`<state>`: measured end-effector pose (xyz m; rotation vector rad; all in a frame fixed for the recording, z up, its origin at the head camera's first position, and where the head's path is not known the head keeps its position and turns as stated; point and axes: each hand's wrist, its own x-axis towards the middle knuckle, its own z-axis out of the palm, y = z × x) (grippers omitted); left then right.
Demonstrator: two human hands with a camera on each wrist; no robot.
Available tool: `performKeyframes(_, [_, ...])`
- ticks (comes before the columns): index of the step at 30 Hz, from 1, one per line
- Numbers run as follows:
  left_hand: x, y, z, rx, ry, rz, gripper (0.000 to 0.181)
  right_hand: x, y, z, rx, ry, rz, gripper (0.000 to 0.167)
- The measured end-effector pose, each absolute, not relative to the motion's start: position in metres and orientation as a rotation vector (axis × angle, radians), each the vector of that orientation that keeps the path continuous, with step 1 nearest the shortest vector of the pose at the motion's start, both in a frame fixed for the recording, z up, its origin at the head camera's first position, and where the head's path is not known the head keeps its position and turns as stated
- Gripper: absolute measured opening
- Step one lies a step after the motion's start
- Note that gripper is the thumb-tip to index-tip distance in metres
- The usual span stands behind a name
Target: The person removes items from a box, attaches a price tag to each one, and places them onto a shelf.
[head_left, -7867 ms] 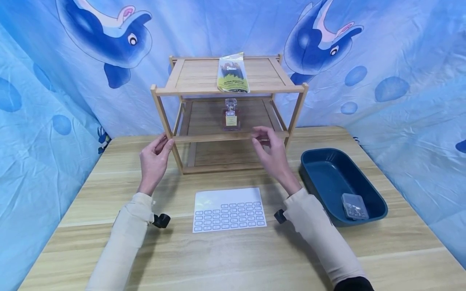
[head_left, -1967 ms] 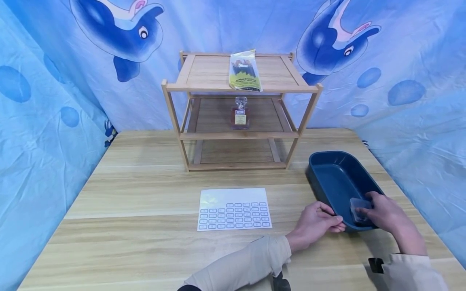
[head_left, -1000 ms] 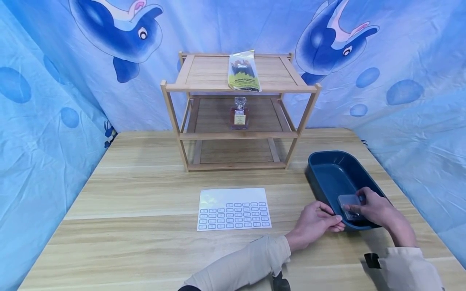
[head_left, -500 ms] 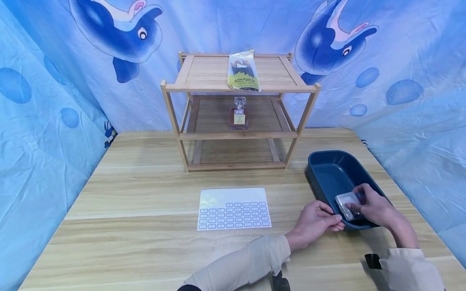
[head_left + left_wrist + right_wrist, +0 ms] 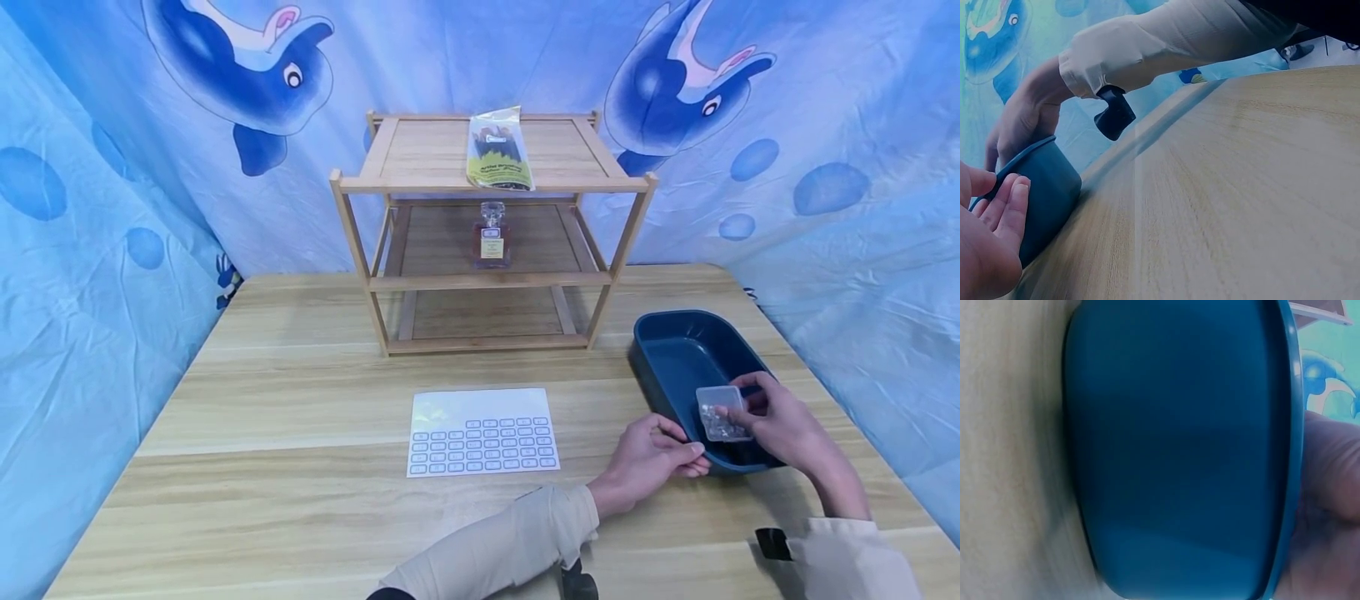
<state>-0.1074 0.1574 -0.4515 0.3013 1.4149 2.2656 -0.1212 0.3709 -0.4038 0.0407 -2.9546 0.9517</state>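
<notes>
A small clear plastic box (image 5: 720, 413) with tiny items inside is gripped at its right side by the right hand (image 5: 783, 425), over the near end of the dark blue basin (image 5: 678, 358). The left hand (image 5: 648, 467) pinches the basin's near left rim between thumb and fingers. In the left wrist view, the left hand (image 5: 991, 237) has its thumb at the rim and its fingers against the outer wall of the basin (image 5: 1050, 187). The right wrist view shows the basin's outer wall (image 5: 1179, 450) and part of the right hand (image 5: 1332, 481); the box is hidden there.
A three-tier wooden shelf (image 5: 487, 281) stands at the back. On its top lies a brush packet (image 5: 498, 154), and a glass bottle (image 5: 492, 242) stands on the middle tier. A white label sheet (image 5: 482, 433) lies on the table in front.
Both hands have left the shelf area for the basin. The right hand has taken hold of the clear box, which has shifted left and turned in its grip. The left hand has stayed at the rim lately.
</notes>
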Motion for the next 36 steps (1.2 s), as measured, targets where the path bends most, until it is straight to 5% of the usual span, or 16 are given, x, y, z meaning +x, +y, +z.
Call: performKeyframes(36, [-0.105,0.149,-0.446,0.181,1.411,2.260,0.016,-0.113,0.349,-0.386,0.036,-2.671,1.044,0.049])
